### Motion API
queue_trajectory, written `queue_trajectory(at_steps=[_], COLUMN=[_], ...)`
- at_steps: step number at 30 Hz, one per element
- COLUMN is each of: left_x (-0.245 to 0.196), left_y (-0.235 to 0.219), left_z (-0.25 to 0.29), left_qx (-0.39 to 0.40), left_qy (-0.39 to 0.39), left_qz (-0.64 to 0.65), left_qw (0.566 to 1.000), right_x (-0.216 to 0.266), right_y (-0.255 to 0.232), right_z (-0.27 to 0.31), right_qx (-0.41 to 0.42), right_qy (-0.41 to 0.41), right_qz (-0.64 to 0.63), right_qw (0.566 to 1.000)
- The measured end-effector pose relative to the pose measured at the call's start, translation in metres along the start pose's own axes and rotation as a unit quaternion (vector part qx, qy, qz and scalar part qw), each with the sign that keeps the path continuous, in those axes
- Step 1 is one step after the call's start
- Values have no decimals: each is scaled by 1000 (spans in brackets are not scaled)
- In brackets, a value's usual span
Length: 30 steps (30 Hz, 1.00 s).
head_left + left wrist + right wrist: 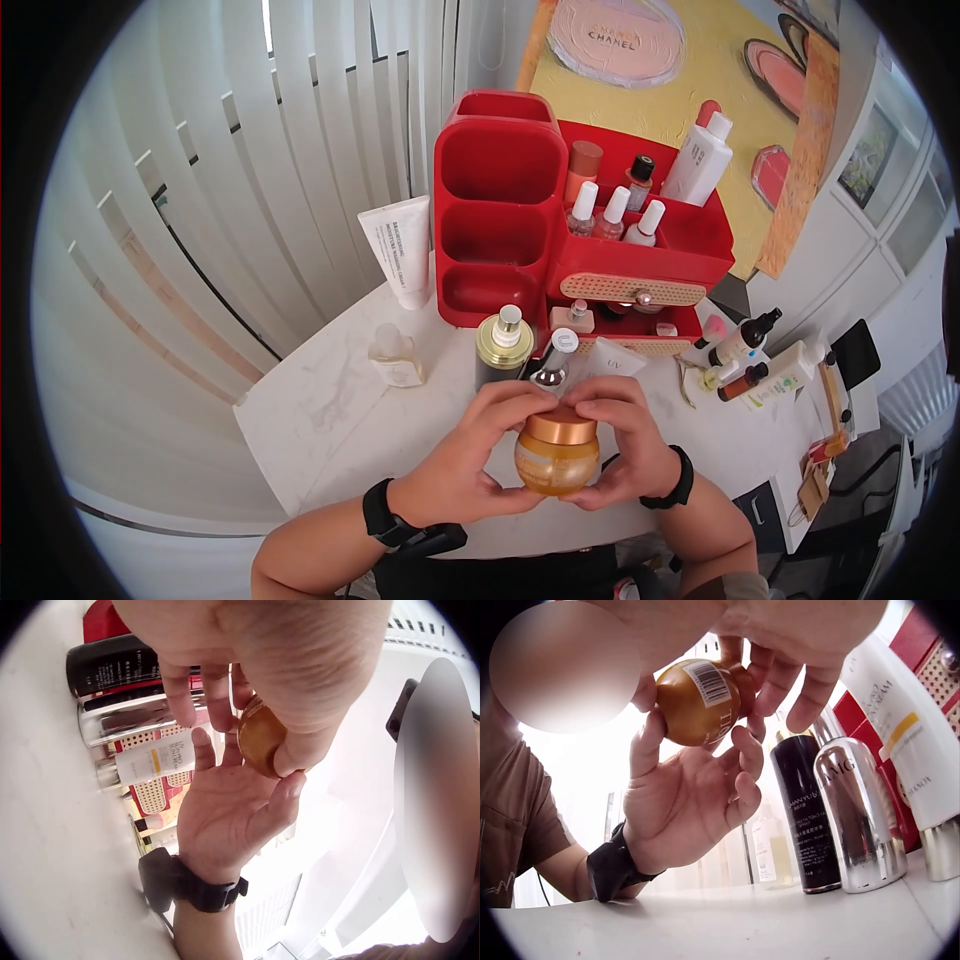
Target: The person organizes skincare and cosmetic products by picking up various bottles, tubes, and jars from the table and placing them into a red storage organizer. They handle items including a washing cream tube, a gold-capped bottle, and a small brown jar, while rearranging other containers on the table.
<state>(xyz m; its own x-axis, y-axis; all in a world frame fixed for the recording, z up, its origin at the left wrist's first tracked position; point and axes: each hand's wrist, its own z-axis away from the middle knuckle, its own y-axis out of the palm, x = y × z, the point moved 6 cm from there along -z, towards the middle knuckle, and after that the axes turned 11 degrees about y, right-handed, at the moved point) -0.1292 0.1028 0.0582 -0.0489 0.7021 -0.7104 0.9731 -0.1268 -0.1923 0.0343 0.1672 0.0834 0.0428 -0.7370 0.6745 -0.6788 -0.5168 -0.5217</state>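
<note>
An amber cosmetic jar [558,468] with a copper-coloured lid [561,427] is held upright over the front of the table. My left hand [462,455] grips it from the left and my right hand [632,440] from the right. Both thumbs are at its base, while the fingers reach the lid. The jar's underside [676,701] and a barcode sticker [707,682] show in the right wrist view. Just behind the hands stand a dark spray bottle [497,366] with a gold top, a silver bottle [859,817] and a white sunscreen tube [154,759].
A red organizer [497,170] with nail polish bottles [612,215] and an opened drawer stands at the back. To its left are a white cream tube [402,250] and a small clear bottle [396,360]. Several bottles, including a brown one [742,382], crowd the table's right side.
</note>
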Motion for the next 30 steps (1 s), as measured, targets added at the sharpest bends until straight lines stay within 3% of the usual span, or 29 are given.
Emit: queue_trajectory(at_steps=[14, 30], left_x=[4, -3], left_y=[0, 0], left_z=[2, 0], left_qx=[3, 8], left_qy=[-54, -25], left_qz=[-23, -40], left_qw=[998, 999], right_x=[1, -3], right_y=[-2, -3], right_z=[-1, 1], right_qx=[2, -7], right_qy=[-1, 20], right_qz=[-2, -13], right_qw=[1000, 1000])
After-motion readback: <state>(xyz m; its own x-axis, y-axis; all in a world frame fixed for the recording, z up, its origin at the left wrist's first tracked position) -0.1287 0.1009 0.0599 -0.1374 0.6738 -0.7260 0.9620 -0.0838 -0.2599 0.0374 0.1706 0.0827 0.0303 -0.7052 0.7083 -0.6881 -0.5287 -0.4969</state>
